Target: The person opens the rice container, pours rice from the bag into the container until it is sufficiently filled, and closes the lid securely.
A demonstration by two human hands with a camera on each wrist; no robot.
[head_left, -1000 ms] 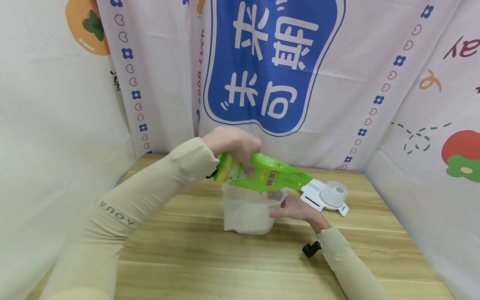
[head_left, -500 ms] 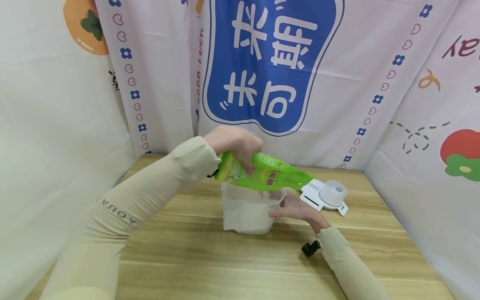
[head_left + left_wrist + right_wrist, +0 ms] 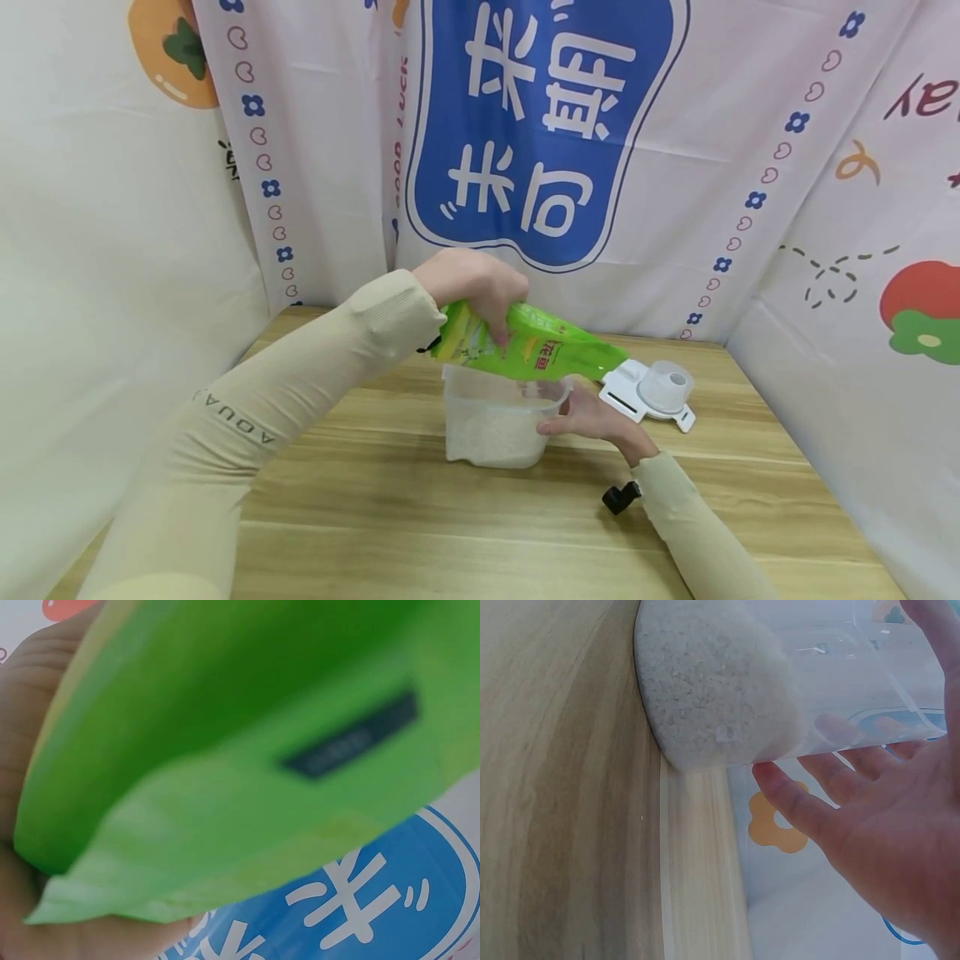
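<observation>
My left hand grips a green plastic rice bag from above, thumb on the near side. Tilted sideways, the bag overlaps the top of a clear plastic container in the head view. Crumpled green film fills most of the left wrist view, with the palm at its edge. White rice lies in the lower part of the container, which stands on the table. My right hand holds the container's right side, thumb in front and fingers round the back.
A white lid with a translucent cup lies on the wooden table to the right of the container. Printed cloth walls stand behind the table and on both sides. A black wrist mount sticks out from the right cuff.
My left hand has shifted very slightly right and up with the bag. The right hand and the container stay in place.
</observation>
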